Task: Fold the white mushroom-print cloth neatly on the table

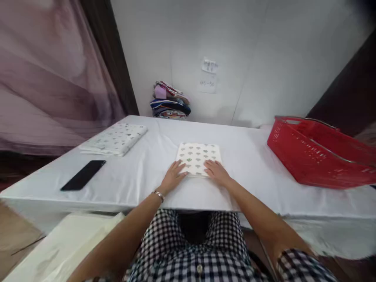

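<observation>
- Since I look down over my checked shirt (188,254), the nearest things are my own forearms, reaching out over the front edge of the worktop (141,172).
- My left hand (174,175) lies flat and open, fingers spread, on the near left corner of the folded cloth (198,158); a bracelet (159,194) sits at that wrist.
- My right hand (216,172) lies the same way on the near right corner, open and pressing down, gripping nothing.
- The folded cloth is white with small green motifs, lying square at the middle of the worktop, just beyond the front edge.
- I judge the step in hand to be pressing the finished fold flat; the next move, as I read it, calls for even pressure on both corners, so the layers stay lined up.
- A black phone (84,175) lies well off to the left, face down as far as I can tell.
- Beyond it sits another folded cloth (115,139), pale and patterned.
- A red basket (320,154) stands at the right, tilted; I cannot see inside.
- Farthest off, a pile of coloured fabrics (170,101) rests against the wall, below a paper note (208,76).
</observation>
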Tool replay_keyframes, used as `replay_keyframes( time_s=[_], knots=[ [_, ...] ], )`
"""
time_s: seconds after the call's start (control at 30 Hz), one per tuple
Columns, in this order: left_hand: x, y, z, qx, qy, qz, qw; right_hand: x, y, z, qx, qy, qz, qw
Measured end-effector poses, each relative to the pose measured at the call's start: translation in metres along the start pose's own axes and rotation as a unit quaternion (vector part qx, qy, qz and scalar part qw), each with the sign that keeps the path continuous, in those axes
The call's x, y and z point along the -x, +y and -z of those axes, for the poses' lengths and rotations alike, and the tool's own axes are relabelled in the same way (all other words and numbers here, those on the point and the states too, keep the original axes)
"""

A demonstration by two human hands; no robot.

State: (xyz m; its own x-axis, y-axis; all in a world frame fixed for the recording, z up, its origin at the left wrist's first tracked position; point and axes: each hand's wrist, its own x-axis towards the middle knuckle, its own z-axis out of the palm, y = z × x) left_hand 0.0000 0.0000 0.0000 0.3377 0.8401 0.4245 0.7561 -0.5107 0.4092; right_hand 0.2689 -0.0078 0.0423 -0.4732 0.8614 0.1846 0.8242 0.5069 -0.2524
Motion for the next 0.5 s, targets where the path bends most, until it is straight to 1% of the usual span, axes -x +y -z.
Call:
replay_keyframes(
  time_s=[0.13,0.23,0.33,0.5],
  knots=[
    [0.002,0.009,0.004,-0.013,-0.001,-0.029,0.999,0.025,0.021,0.007,-0.001,-0.01,0.04,0.999],
    [0.003,0.015,0.007,-0.031,-0.007,-0.053,0.998,0.036,0.031,0.008,0.005,-0.008,0.064,0.998],
    [0.002,0.017,0.008,-0.043,0.001,-0.056,0.998,0.038,0.035,0.007,0.008,-0.006,0.071,0.997],
    [0.0,0.016,0.005,-0.042,0.013,-0.058,0.997,0.035,0.034,0.007,0.02,-0.014,0.064,0.998]
  ],
)
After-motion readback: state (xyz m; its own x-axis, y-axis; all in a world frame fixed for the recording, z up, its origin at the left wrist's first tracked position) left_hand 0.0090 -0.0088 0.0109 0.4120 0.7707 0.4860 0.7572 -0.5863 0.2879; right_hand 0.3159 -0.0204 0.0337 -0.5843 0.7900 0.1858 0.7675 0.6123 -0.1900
